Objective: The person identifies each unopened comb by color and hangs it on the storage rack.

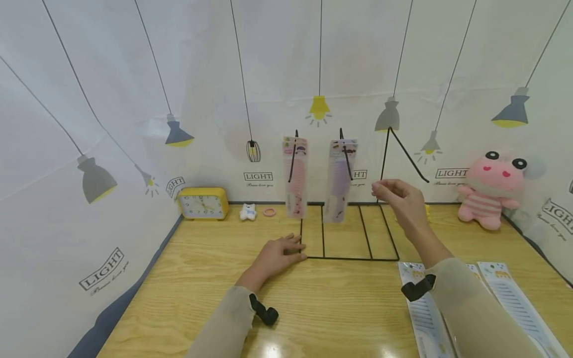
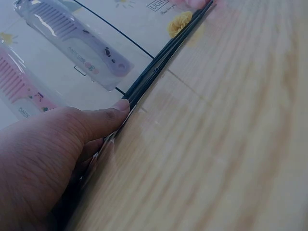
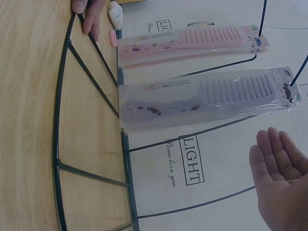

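A black wire rack (image 1: 349, 257) stands on the wooden table (image 1: 188, 293), its base frame flat on the wood. A packaged pink comb (image 1: 295, 176) and a packaged purple comb (image 1: 340, 179) hang from its two left hooks; the right hook (image 1: 405, 149) is bare. My left hand (image 1: 279, 253) rests flat on the base's front left corner, thumb (image 2: 113, 113) against the wire (image 2: 159, 67). My right hand (image 1: 396, 196) is raised beside the bare hook and holds nothing; the right wrist view shows its palm (image 3: 281, 183) open below the purple comb (image 3: 207, 96).
A yellow clock (image 1: 203, 204), a small white figure (image 1: 247, 212) and a pink ring (image 1: 269, 212) line the back edge at left. A pink plush (image 1: 490, 191) sits at back right. Packaged white combs (image 1: 515, 303) lie at the front right. Curtain walls enclose the table.
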A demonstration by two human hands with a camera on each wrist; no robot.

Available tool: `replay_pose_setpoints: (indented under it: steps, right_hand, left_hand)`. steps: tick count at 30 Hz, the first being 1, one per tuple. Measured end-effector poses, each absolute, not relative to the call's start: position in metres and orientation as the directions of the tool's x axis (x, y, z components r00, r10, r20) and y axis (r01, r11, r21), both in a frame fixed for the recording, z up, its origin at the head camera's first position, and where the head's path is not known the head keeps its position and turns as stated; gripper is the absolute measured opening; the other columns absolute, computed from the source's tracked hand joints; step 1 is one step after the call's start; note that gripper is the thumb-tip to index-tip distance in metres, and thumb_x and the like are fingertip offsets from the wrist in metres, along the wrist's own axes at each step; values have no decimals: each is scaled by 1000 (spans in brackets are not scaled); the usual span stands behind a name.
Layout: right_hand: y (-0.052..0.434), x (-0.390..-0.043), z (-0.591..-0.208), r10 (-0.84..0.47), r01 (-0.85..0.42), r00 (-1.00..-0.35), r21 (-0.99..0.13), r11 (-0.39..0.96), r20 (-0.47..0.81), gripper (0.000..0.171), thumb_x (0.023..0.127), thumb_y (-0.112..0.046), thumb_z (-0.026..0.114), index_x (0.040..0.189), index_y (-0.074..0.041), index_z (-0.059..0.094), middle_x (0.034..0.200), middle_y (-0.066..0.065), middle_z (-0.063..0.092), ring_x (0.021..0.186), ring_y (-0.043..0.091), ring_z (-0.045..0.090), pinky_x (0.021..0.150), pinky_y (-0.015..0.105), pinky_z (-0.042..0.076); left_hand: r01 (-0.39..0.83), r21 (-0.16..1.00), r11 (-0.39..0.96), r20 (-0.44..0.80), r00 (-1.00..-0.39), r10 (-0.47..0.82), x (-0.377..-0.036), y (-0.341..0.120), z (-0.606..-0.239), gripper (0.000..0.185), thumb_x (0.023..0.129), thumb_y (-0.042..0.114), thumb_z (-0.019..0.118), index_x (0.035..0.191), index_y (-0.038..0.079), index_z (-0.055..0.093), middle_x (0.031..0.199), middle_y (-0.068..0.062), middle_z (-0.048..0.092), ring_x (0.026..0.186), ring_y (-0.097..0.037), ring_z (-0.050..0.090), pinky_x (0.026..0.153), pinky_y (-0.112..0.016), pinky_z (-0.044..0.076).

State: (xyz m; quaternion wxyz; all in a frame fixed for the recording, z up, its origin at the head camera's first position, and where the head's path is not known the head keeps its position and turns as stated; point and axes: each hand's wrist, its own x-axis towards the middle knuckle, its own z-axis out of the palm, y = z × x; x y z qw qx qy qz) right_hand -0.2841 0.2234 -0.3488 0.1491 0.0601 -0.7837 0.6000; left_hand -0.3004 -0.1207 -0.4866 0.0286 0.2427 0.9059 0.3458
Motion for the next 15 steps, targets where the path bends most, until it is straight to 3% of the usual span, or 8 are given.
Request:
replay_pose_setpoints:
  steps: [5, 15]
  right_hand:
    - [230, -276, -352, 79, -246, -959, -935, 256, 274, 54, 93, -52, 69, 121, -6, 67, 108, 0, 75, 99, 11, 68, 105, 43, 43]
    - [257, -257, -362, 26, -248, -962, -904, 349, 273, 49, 98, -46, 64, 128, -8, 64, 114, -1, 72, 104, 8, 65, 87, 18, 49]
  left_hand:
    - [420, 643, 640, 116, -880, 461, -300, -121, -486, 41, 94, 49, 68, 128, 26, 71, 149, 8, 51, 146, -14, 34, 121, -44, 27]
    - [422, 648, 634, 119, -878, 463, -298, -120, -484, 42, 94, 49, 68, 128, 26, 71, 149, 6, 51, 146, -16, 34, 121, -47, 27]
